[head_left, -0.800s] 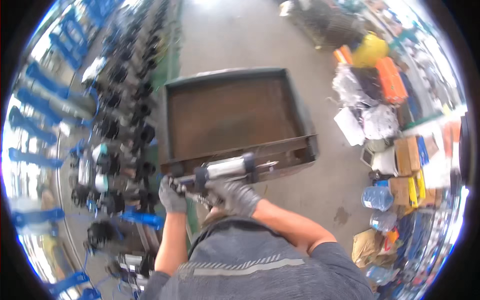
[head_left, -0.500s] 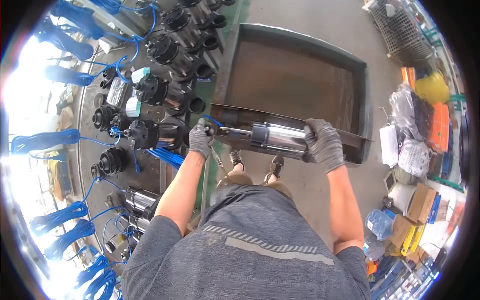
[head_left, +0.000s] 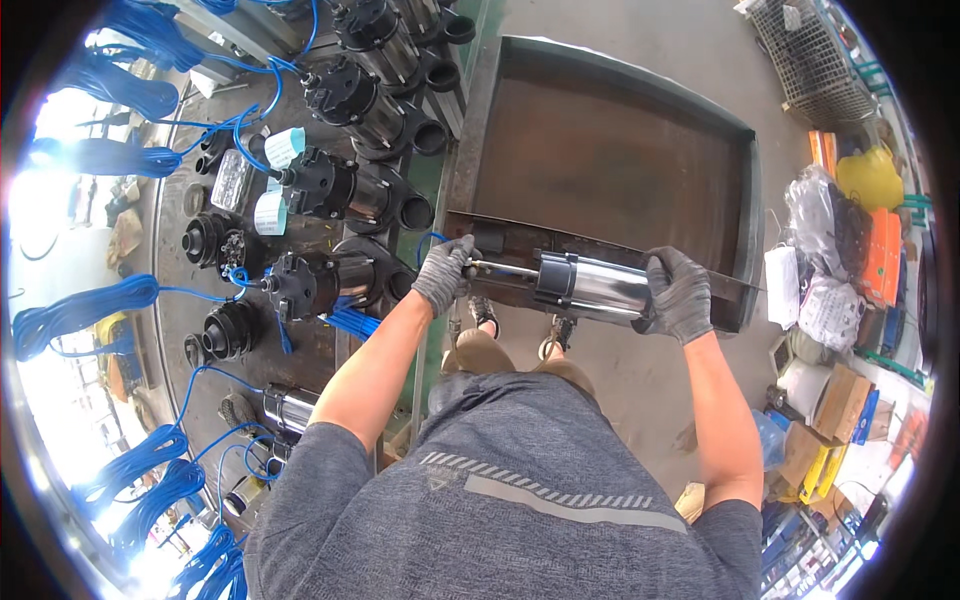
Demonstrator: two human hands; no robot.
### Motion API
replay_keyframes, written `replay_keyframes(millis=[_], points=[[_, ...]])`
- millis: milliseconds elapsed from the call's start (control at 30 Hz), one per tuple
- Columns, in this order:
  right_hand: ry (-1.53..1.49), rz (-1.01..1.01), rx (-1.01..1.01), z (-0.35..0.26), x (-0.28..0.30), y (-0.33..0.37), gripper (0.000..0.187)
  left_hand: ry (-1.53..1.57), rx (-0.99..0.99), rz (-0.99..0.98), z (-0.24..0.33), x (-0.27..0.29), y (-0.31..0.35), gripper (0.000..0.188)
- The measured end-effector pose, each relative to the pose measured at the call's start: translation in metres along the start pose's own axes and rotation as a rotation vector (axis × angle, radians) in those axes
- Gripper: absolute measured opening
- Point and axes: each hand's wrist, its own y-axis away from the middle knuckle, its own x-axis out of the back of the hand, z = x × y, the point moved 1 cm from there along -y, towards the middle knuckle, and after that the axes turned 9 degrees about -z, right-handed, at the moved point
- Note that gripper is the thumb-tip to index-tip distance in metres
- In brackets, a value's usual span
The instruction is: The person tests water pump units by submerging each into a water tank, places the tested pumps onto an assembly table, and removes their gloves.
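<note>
Grey work gloves cover both my hands. My right hand [head_left: 682,295] is wrapped round the right end of a shiny steel motor cylinder [head_left: 608,290] with a black collar, held nearly level. From the collar a thin metal shaft [head_left: 508,268] sticks out to the left. The closed fingers of my left hand [head_left: 445,276] are at that shaft's tip and cover it. Beneath the motor lies the near edge of a dark metal tray [head_left: 752,200]. A blue cable [head_left: 428,242] curves just behind my left hand.
On the left, a workbench [head_left: 255,350] bears several black-and-steel pumps [head_left: 310,287], black round fittings [head_left: 228,330] and coiled blue cables [head_left: 85,310]. A wire basket [head_left: 815,65] stands far right. Bags, cardboard boxes [head_left: 842,405] and an orange item [head_left: 880,258] line the right side.
My left hand has moved right and closed at the shaft's tip; before, it was a little apart from it. The motor and my right hand have shifted slightly right in view.
</note>
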Motion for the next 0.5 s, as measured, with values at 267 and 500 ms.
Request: replay_keyframes(millis=[267, 500], points=[[-0.009, 0.012, -0.067, -0.0037, -0.0002, -0.0038, 0.020, -0.152, -0.009, 0.041, 0.0016, -0.0082, -0.0031, 0.038], [0.047, 0.052, -0.053, -0.0051, -0.0021, -0.0044, 0.018, -0.187, -0.028, 0.074, -0.0026, -0.0086, -0.0076, 0.038]])
